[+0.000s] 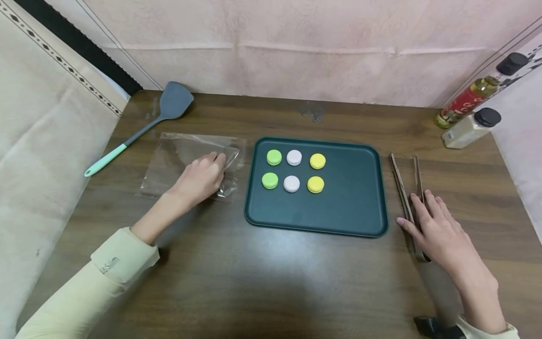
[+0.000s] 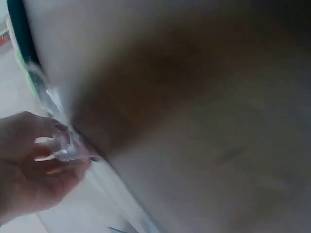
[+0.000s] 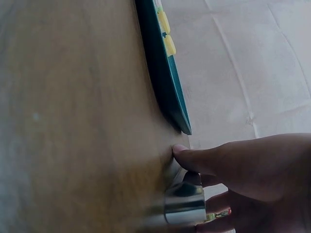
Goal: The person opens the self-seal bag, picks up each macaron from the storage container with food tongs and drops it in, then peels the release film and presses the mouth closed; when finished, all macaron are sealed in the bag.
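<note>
In the head view my left hand (image 1: 203, 176) grips the edge of a clear plastic bag (image 1: 173, 160) lying flat on the table, left of the tray. The left wrist view shows the crumpled film (image 2: 70, 145) between curled fingers. My right hand (image 1: 442, 230) is over metal tongs (image 1: 402, 188), thumb on their left side and fingers spread on their right. The tongs' rounded end (image 3: 184, 204) shows beneath that hand in the right wrist view. Between the hands is a dark green tray (image 1: 347, 197) holding two green (image 1: 269, 180), two white (image 1: 291, 183) and two yellow discs (image 1: 315, 184).
A spatula (image 1: 175, 101) with a mint handle lies at the back left. At the back right stand an oil bottle (image 1: 466, 101) with a red label and a black-capped jar (image 1: 470, 129). Pale cloth (image 1: 296, 56) hangs behind the wooden table (image 1: 271, 273).
</note>
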Tool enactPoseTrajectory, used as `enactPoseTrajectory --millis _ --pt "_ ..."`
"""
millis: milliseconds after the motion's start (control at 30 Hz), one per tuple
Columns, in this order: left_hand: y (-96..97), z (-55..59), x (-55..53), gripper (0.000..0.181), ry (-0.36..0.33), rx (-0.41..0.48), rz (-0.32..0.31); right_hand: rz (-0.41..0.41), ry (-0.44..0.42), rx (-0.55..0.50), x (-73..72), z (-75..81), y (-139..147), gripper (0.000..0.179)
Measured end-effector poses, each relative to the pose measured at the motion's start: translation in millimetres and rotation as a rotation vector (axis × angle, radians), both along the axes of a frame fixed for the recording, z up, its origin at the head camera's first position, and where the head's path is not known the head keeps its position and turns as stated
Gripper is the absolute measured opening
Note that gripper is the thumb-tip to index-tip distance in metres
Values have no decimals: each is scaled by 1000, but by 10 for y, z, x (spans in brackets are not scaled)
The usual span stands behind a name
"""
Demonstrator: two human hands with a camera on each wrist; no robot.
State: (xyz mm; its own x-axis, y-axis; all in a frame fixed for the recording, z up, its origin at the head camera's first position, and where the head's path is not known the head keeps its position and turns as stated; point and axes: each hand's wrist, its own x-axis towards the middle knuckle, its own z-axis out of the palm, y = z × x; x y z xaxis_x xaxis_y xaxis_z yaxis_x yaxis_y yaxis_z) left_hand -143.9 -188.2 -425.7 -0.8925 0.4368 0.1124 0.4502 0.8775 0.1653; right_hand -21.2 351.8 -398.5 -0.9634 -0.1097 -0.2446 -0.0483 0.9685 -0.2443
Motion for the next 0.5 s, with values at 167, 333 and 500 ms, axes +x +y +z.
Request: enactPoseTrajectory --millis 167,333,500 --pt "-231 -213 -119 6 -135 259 65 12 -2 7 -15 5 3 80" --pt "-323 -333 -179 7 -241 349 159 11 156 -8 18 -26 -35 58" --pt "-313 -351 -208 8 -185 349 115 -69 293 -47 3 -23 -39 36"
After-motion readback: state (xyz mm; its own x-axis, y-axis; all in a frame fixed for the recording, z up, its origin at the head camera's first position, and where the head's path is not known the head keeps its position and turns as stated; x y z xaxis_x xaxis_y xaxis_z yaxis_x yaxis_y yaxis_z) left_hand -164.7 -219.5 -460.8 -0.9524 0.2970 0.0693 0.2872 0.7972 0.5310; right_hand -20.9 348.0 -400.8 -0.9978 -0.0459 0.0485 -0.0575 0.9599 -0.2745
